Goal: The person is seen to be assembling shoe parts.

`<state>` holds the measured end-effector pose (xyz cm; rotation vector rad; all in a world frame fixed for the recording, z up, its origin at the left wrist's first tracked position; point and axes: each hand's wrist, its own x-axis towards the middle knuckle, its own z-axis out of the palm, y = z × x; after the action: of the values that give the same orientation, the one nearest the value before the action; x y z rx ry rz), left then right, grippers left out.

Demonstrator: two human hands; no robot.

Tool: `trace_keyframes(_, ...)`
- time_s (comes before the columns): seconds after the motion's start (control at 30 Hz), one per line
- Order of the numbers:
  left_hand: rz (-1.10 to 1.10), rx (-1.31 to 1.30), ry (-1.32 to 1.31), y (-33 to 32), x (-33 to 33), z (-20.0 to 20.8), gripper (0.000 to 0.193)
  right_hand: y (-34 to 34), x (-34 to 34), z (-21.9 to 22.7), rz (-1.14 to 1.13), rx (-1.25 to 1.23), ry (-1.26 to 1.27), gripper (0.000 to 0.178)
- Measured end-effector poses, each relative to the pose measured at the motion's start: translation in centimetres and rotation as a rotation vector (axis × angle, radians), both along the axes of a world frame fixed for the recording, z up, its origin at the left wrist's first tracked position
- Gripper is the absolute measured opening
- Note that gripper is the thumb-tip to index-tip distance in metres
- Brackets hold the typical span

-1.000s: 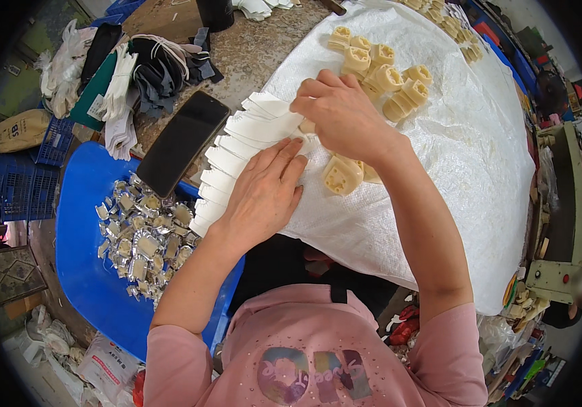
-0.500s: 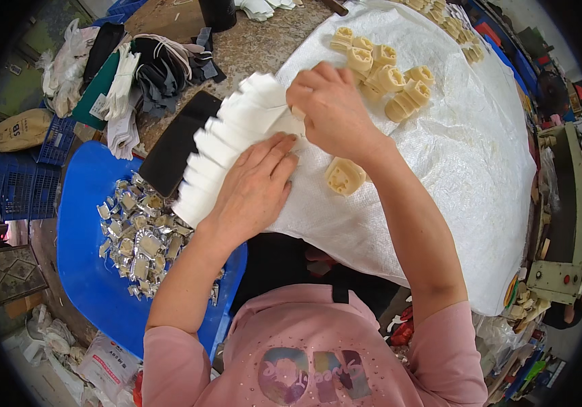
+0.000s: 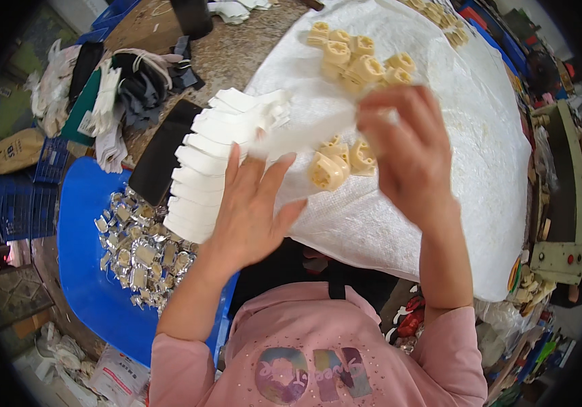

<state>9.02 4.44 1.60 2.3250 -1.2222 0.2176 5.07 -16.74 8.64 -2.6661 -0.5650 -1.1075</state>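
Note:
A fanned row of overlapping white strips (image 3: 203, 159) lies at the left edge of the white sheet. My left hand (image 3: 247, 210) is over their right side, fingers spread and holding nothing that I can see. My right hand (image 3: 410, 152) is raised to the right, closed in a pinch and smeared by motion. From it a blurred white strip (image 3: 311, 136) stretches left toward my left fingertips. Just beneath that strip, between my hands, stand several cream plastic parts (image 3: 328, 171). Farther back is a larger group of the same cream parts (image 3: 362, 68).
A blue tub (image 3: 87, 271) at the left holds many small foil-shiny pieces (image 3: 145, 254). A black flat slab (image 3: 162, 156) lies beside the strips. Gloves and dark cloth pieces (image 3: 142, 95) are at the far left. The white sheet (image 3: 467, 203) covers the table.
My right hand has swung away to the right, drawing a white strip with it. My left hand has lifted and spread its fingers. More cream parts now show between my hands.

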Motion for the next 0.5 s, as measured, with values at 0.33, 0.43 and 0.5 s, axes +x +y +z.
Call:
trace_keyframes(0.33,0.19,-1.144,1.449,-1.3,-4.8,-0.8,0.039,0.9,-6.7,-6.3,0.021,0.275,0.214,0.039)
trace_keyframes(0.43,0.212,-1.241,1.425,-1.4,-3.6,-1.0,0.036,1.3,-6.1,-6.9,-0.087,0.033,0.155,0.033)
trace_keyframes(0.5,0.121,-1.29,1.463,-1.8,-3.2,-1.0,0.032,2.1,-4.8,-8.3,-0.067,0.016,0.201,0.032)
